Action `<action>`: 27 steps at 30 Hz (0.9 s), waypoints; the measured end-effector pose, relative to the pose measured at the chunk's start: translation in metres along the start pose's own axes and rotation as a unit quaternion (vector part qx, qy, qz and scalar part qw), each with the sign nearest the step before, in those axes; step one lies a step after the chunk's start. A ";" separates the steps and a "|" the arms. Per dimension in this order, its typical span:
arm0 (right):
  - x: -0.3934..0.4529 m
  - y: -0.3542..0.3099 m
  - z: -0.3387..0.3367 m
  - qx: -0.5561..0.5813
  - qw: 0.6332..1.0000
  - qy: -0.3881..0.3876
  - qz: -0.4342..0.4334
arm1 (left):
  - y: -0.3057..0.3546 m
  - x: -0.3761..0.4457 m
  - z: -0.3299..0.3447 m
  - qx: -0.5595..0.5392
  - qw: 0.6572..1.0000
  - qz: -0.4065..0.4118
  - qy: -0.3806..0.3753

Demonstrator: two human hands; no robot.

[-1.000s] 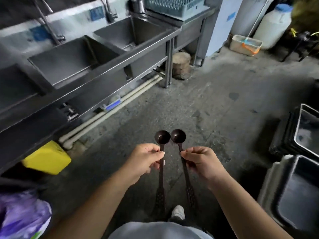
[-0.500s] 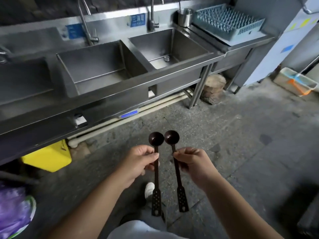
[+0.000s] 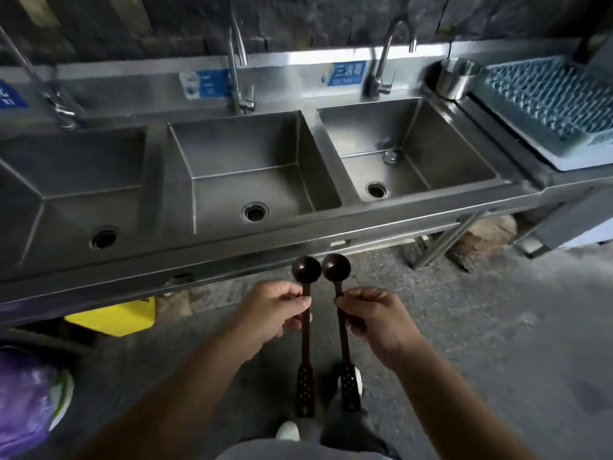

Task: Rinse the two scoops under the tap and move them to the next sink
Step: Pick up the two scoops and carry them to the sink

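The steel three-basin sink unit (image 3: pixel 331 224) now lies squarely ahead. Left hand (image 3: pixel 275 315) and right hand (image 3: pixel 374 318) each pinch one dark long-handled scoop (image 3: pixel 306 270) (image 3: pixel 336 267); rinsing not started.

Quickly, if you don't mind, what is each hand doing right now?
Left hand: closed, pinching the handle of the left scoop.
Right hand: closed, pinching the handle of the right scoop.

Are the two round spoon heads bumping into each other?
Cannot tell. In the head view the left scoop and right scoop have their bowls edge to edge with no clear gap, but real contact is not plainly shown.
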State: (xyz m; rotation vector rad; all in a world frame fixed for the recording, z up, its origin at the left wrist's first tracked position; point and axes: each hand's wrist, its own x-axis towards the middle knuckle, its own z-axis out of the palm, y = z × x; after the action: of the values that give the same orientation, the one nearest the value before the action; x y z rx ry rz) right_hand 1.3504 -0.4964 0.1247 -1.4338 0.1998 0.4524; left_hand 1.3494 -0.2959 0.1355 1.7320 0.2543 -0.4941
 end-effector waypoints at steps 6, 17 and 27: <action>0.121 -0.040 -0.012 -0.005 0.998 -0.053 0.019 | 0.027 0.084 -0.016 -0.036 0.995 -0.014 0.089; 0.305 -0.103 0.000 -0.080 0.985 -0.139 0.066 | 0.084 0.212 -0.053 -0.101 0.977 -0.038 0.184; 0.441 -0.098 0.056 -0.088 0.984 -0.091 0.121 | 0.069 0.338 -0.163 -0.173 0.957 -0.103 0.208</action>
State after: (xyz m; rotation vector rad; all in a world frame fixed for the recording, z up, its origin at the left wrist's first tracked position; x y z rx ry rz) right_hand 1.7804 -0.3693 0.0460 -1.5379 0.1906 0.8154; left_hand 1.7081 -0.1863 0.0666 1.4545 0.7839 -0.2093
